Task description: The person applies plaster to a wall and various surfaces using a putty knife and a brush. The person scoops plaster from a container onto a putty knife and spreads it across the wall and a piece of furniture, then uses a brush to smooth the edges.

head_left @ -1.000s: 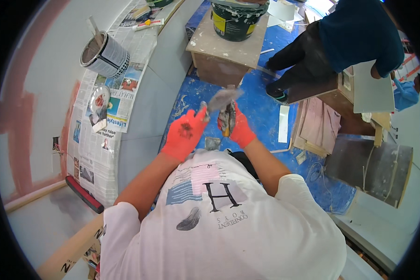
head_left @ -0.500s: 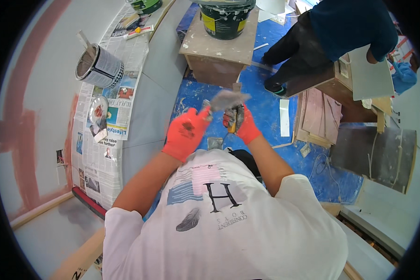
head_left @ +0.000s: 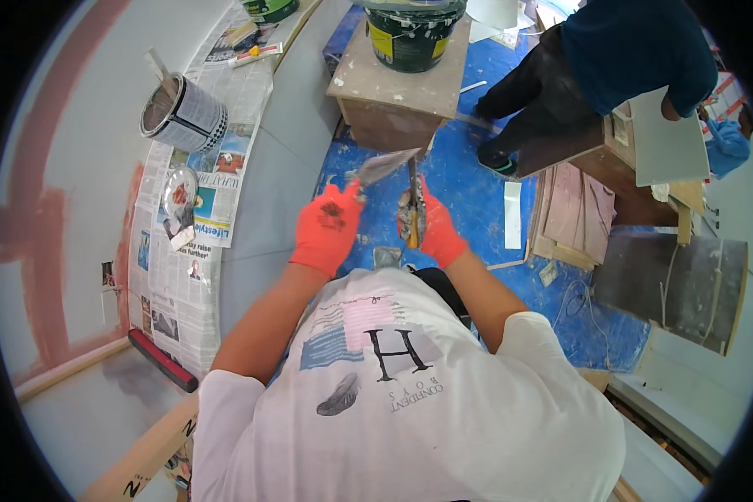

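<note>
Both my hands wear red-orange gloves with dark smudges. My left hand (head_left: 328, 226) is closed round the handle of a trowel (head_left: 386, 166), whose broad grey blade slants up to the right. In my right hand (head_left: 435, 224) a putty knife (head_left: 413, 222) stands nearly upright; its handle is smeared, with a yellowish end, and its narrow blade points away from me. The two tools are close together in front of my chest, their blades a small gap apart. My fingertips are partly hidden behind the handles.
At left, newspaper (head_left: 201, 289) covers a ledge bearing an open paint tin (head_left: 188, 117) with a stick and a red-capped tube (head_left: 255, 55). Ahead, a dark green bucket (head_left: 410, 42) stands on a wooden box (head_left: 393, 125). Another person (head_left: 636, 50) bends at right over blue floor sheeting (head_left: 477, 184).
My hands have moved slightly apart. The trowel has turned to a slanting, more edge-on position, and the putty knife has come clear of it. The other person stays in about the same place.
</note>
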The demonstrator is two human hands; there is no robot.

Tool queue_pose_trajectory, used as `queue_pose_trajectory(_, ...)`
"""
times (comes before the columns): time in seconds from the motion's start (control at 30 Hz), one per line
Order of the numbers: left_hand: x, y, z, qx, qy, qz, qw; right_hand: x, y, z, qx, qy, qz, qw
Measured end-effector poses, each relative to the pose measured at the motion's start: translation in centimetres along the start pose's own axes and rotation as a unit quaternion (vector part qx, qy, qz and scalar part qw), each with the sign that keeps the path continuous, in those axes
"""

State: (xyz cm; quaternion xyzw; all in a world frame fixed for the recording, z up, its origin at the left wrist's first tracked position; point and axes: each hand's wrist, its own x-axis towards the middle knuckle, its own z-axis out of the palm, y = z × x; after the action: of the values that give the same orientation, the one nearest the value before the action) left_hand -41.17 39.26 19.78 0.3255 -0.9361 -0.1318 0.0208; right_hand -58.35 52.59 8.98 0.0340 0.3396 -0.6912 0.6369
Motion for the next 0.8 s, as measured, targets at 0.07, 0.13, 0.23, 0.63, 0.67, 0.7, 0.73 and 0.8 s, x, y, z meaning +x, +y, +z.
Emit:
queue_pose_trajectory(0.07, 0.1, 0.5, -0.6, 0.005, 0.012, 0.003, 1.000, 0.0, -0.6, 0.6, -0.030, 0.039, -0.023, 0.999)
queue_pose_trajectory(0.13, -1.0, 1.5, -1.6, -0.062, 0.021, 0.022, 0.998, 0.4, -0.4, 0.6, -0.043, 0.103, -0.084, 0.990)
queue_pose_trajectory(0.23, -1.2, 3.0, -1.9, 0.076, 0.003, 0.097, 0.992, 0.1, 0.1, 0.7, -0.074, 0.117, -0.143, 0.980)
queue_pose_trajectory(0.63, -0.6, 4.1, -2.4, 0.088, -0.018, 0.070, 0.993, -1.3, -0.5, 1.7, -0.238, 0.114, -0.220, 0.939)
queue_pose_trajectory(0.67, -0.3, 4.1, -2.1, 0.076, -0.008, 0.061, 0.995, -1.4, -0.5, 1.6, -0.236, 0.116, -0.234, 0.936)
queue_pose_trajectory(0.7, 0.2, 3.8, -1.5, 0.065, 0.002, 0.051, 0.997, -1.6, -0.5, 1.7, -0.234, 0.117, -0.247, 0.933)
queue_pose_trajectory(0.73, 0.8, 3.5, -0.9, 0.054, 0.013, 0.038, 0.998, -1.7, -0.6, 1.9, -0.233, 0.115, -0.259, 0.930)
queue_pose_trajectory(0.8, 1.9, 2.2, -0.4, 0.038, 0.016, -0.002, 0.999, -3.3, -0.9, 1.8, -0.310, 0.074, -0.244, 0.916)
